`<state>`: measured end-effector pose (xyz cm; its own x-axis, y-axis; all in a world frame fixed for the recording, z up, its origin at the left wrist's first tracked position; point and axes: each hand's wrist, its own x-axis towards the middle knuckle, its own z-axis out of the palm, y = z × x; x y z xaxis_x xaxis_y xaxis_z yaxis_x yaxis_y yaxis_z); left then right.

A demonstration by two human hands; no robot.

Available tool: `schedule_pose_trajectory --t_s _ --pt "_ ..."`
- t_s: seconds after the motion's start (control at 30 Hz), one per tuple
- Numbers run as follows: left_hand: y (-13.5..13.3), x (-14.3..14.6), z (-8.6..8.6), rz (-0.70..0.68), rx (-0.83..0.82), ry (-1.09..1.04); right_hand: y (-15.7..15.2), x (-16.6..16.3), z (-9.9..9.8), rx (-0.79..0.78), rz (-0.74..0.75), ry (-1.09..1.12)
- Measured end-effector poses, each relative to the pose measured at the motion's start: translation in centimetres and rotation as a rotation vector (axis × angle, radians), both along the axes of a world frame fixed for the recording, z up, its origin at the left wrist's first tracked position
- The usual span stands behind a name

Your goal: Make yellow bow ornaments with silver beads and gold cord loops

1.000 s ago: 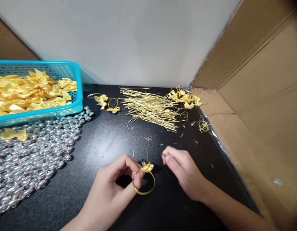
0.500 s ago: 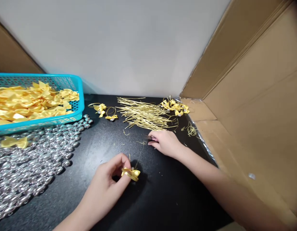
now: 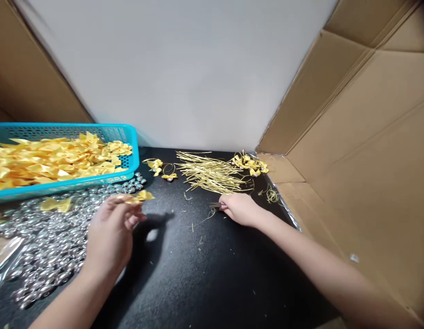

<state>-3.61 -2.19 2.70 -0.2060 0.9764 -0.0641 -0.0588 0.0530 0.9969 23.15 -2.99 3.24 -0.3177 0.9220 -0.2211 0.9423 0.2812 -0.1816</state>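
Note:
My left hand is raised over the edge of the silver bead pile, its fingers pinching a yellow ribbon bow. Farther right, my right hand rests low on the black table, closed around small scissors whose pointed metal blades face left. Their handles are hidden in the palm. Beside the blades lies a curl of thin gold thread. Just beyond that hand is a heap of gold twist ties. Finished-looking bows with beads and gold loops sit left of the heap.
A blue basket full of yellow bows stands at back left. Silver beads spread in front of it, with a loose bow on top. More beaded bows and tangled thread lie at right, near the cardboard wall.
My left hand has moved left and away from me with the bow, from the table's middle to the beads. The right hand stays nearly in place with the scissors. The view has shifted slightly.

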Motion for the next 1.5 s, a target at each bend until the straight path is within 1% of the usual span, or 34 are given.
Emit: schedule_pose_trajectory --t_s 0.07,0.13,0.23,0.3,0.4,0.53,0.63,0.73,0.8,0.87,0.93,0.97,1.03,1.07,1.13,1.17,1.23,1.37,1.43,1.5 --pt "-0.6 0.8 0.0 -0.013 -0.006 -0.069 -0.5 0.5 0.1 0.013 -0.039 0.031" --pt "-1.3 1.5 0.3 -0.066 0.006 -0.056 -1.1 0.9 0.3 0.038 -0.070 0.085" --pt "-2.0 2.0 1.2 -0.140 0.126 0.017 -1.5 1.1 0.1 0.095 -0.111 0.168" --pt "-2.1 2.2 2.3 -0.162 0.251 0.081 -1.2 1.1 -0.3 0.141 -0.124 0.208" --pt "-1.8 2.4 4.5 -0.188 0.416 0.157 0.0 0.8 -1.1 0.242 -0.134 0.275" --pt "-1.7 3.3 7.6 -0.275 0.545 0.185 2.0 0.3 -2.1 0.376 -0.191 0.370" --pt "-1.9 4.2 9.3 -0.319 0.541 0.141 2.9 0.2 -3.1 0.422 -0.249 0.418" --pt "-2.2 4.9 10.1 -0.357 0.459 0.105 3.3 0.4 -4.0 0.443 -0.304 0.451" --pt "-2.3 5.2 10.4 -0.374 0.409 0.095 3.2 0.6 -3.9 0.451 -0.328 0.479" --pt "-2.3 5.3 10.7 -0.385 0.380 0.100 2.7 0.4 -2.7 0.463 -0.328 0.516" --pt "-2.2 5.4 10.9 -0.394 0.366 0.108 1.6 -0.3 -0.2 0.495 -0.279 0.587" --pt "-2.1 5.4 11.0 -0.393 0.360 0.112 0.9 -0.9 1.3 0.518 -0.217 0.643" --pt "-1.8 5.6 11.0 -0.400 0.343 0.128 -0.8 -2.3 4.7 0.614 -0.025 0.901" --pt "-1.6 5.7 11.0 -0.406 0.331 0.137 -1.5 -3.0 6.2 0.643 0.011 0.960" --pt "-1.3 5.9 10.8 -0.424 0.312 0.155 -2.5 -4.2 8.3 0.639 -0.014 0.928" --pt "-1.2 6.0 10.7 -0.432 0.309 0.167 -2.7 -4.6 8.9 0.605 -0.027 0.901" --pt "-1.1 6.0 10.5 -0.438 0.314 0.198 -2.6 -5.0 9.2 0.495 -0.076 0.914" --pt "-1.0 5.8 10.0 -0.417 0.344 0.254 -1.9 -4.5 8.1 0.246 -0.097 1.099" --pt "-1.0 5.7 9.7 -0.403 0.358 0.274 -1.7 -4.3 7.6 0.201 -0.107 1.188" --pt "-0.9 5.7 9.4 -0.391 0.367 0.288 -1.6 -4.2 7.4 0.216 -0.116 1.222"
